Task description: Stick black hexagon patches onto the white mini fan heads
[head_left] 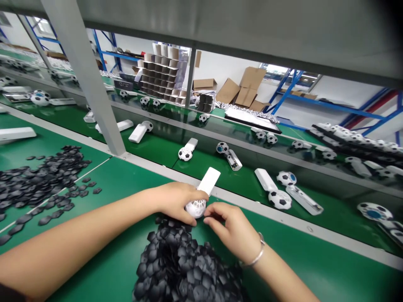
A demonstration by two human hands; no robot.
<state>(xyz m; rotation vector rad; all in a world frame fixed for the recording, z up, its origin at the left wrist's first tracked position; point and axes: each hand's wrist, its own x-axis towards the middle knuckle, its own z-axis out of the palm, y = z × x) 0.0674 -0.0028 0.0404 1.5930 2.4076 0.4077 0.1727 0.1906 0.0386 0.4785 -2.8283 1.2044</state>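
My left hand (179,202) is wrapped round a white ball-shaped part (195,208), which has a flat white handle (209,179) pointing up and away. No black patches show on this ball. Close to its right side is my right hand (227,224), thumb and forefinger pinched together; whatever lies between the fingertips is too small to make out. Below both hands a large heap of black pentagon pieces (189,268) covers part of the green table (103,268).
A second heap of black pieces (40,178) lies at the left. Beyond a metal rail (151,172), a green conveyor (166,155) carries several white soccer-ball parts with handles. A grey post (85,75) stands at the left. Cardboard boxes (252,84) and blue shelving (340,108) are behind.
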